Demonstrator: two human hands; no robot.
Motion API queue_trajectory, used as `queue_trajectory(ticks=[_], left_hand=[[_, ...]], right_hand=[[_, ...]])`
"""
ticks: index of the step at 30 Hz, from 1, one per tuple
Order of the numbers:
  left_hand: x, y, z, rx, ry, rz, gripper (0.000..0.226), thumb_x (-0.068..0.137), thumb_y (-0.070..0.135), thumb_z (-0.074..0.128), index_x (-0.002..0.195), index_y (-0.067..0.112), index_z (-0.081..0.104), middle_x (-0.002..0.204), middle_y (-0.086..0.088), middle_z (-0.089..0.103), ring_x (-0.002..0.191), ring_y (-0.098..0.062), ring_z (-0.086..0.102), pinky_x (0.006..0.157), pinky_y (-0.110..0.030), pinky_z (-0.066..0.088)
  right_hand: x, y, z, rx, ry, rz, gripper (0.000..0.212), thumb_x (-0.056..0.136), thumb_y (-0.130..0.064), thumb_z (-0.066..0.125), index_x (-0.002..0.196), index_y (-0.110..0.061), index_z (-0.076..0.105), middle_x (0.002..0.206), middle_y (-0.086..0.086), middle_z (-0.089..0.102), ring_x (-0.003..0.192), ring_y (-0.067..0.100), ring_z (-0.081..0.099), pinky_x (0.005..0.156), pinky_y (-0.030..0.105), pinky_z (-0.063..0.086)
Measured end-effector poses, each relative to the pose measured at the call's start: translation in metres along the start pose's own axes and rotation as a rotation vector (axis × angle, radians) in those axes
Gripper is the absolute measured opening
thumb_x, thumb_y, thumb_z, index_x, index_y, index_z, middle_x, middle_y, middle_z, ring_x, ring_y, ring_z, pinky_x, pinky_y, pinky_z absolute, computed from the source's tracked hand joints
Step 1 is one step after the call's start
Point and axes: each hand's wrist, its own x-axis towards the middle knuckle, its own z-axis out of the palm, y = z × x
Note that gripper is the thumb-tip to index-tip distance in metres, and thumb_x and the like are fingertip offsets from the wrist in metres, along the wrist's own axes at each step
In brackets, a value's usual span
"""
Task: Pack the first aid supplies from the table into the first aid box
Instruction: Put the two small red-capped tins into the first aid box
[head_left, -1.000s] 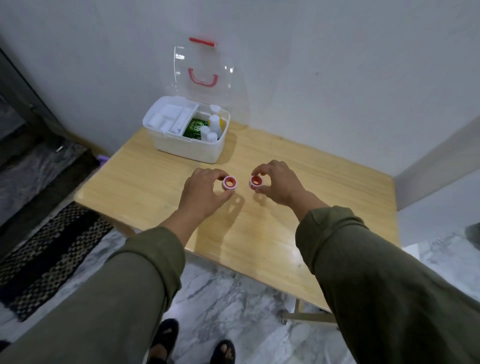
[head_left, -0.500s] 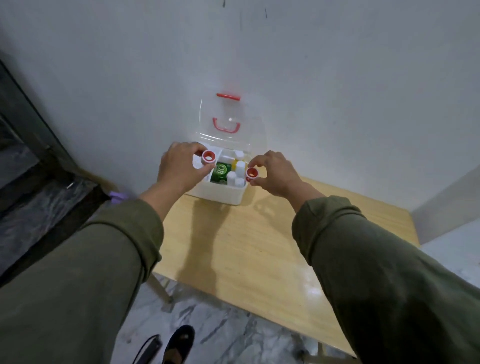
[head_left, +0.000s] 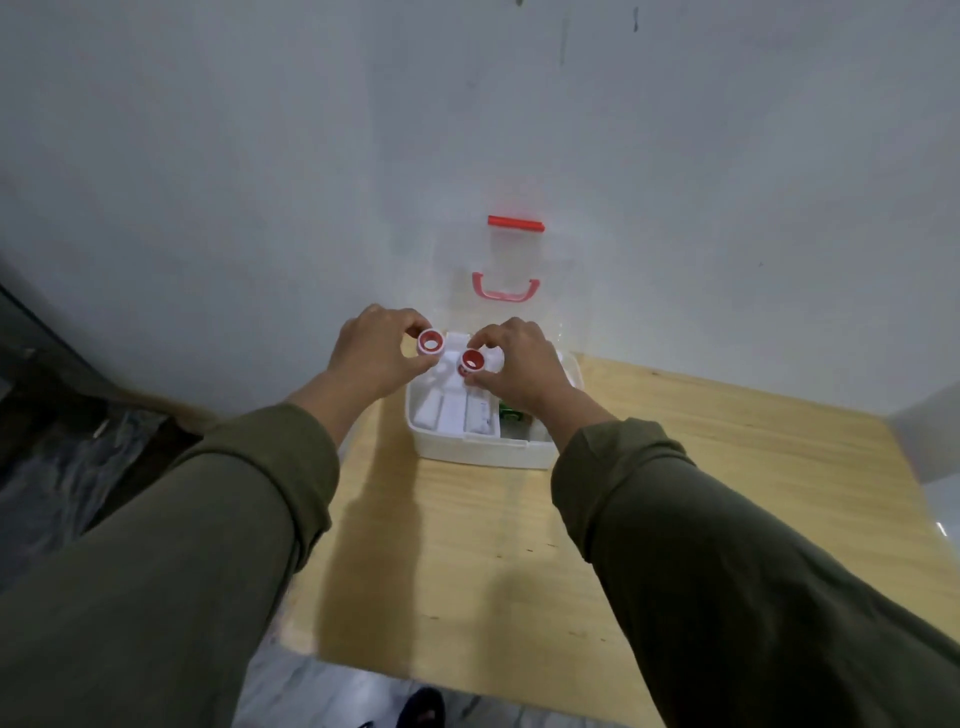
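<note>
You hold two small rolls, each white outside with a red core: one roll (head_left: 430, 341) in your left hand (head_left: 375, 358), the other roll (head_left: 472, 361) in your right hand (head_left: 522, 370). Your sleeves (head_left: 218, 525) are olive green. The first aid box (head_left: 480, 447) is white, its raised lid (head_left: 511, 270) clear with a red latch (head_left: 516, 224) and a pinkish-red handle (head_left: 505, 289). White packs (head_left: 452, 413) and a green item (head_left: 511, 415) sit inside. The table (head_left: 727, 493) is pale yellow wood grain; the wall (head_left: 260, 156) is off-white.

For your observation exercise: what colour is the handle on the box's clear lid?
Red; the handle shows plainly in the head view.
</note>
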Motion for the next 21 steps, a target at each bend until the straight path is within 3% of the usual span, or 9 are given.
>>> queue_trajectory(ticks=[7,13,21], left_hand=[[0.017,-0.018,0.013,-0.011,-0.085,0.064,0.035,0.08,0.041,0.069,0.11,0.023,0.068,0.107,-0.001,0.07,0.1,-0.023,0.054,0.085,-0.039,0.047],[0.023,-0.021,0.017,-0.037,-0.126,0.044,0.041,0.076,0.038,0.074,0.113,0.021,0.069,0.111,-0.004,0.067,0.1,-0.023,0.053,0.077,-0.03,0.04],[0.024,-0.022,0.018,-0.019,-0.159,0.043,0.047,0.077,0.034,0.075,0.12,0.021,0.065,0.121,-0.007,0.061,0.111,-0.026,0.05,0.088,-0.036,0.043]], right_hand=[[0.015,-0.008,0.02,0.013,-0.018,0.08,0.037,0.078,-0.035,0.073,0.111,-0.022,0.063,0.122,0.006,0.056,0.11,0.024,0.047,0.092,0.033,0.039],[0.02,-0.009,0.021,-0.024,-0.038,0.089,0.037,0.077,-0.037,0.074,0.11,-0.023,0.064,0.12,0.007,0.055,0.11,0.024,0.045,0.09,0.034,0.038],[0.019,-0.014,0.022,-0.046,-0.056,0.077,0.039,0.078,-0.037,0.072,0.114,-0.024,0.063,0.124,0.008,0.053,0.113,0.026,0.042,0.094,0.037,0.038]])
